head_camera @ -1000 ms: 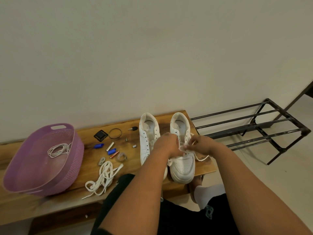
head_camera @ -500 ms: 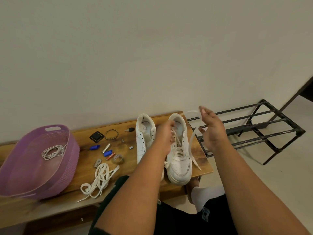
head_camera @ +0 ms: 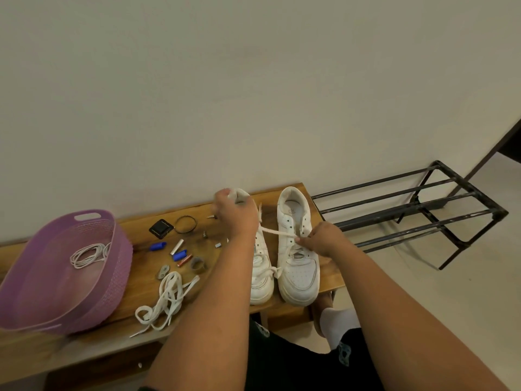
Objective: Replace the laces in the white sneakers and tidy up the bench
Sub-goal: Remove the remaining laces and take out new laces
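Two white sneakers stand side by side on the wooden bench [head_camera: 327, 280], toes toward me. The right sneaker [head_camera: 298, 266] is partly laced. My left hand [head_camera: 235, 214] is raised over the heel of the left sneaker [head_camera: 260, 280] and pinches a white lace [head_camera: 277, 232] that runs taut across to the right sneaker's eyelets. My right hand [head_camera: 321, 239] pinches the same lace at the right sneaker's tongue. A loose heap of flat white laces [head_camera: 166, 300] lies on the bench to the left.
A purple basket [head_camera: 112, 266] with a coiled thin white cord [head_camera: 88, 254] sits at the bench's left. Small items lie between: black square case [head_camera: 160, 228], ring [head_camera: 185, 224], blue caps [head_camera: 158, 246], batteries. A black metal shoe rack [head_camera: 417, 210] stands on the floor to the right.
My left hand has pulled the lace up and left across the shoes. My right hand came down from the air to the right sneaker's eyelets.
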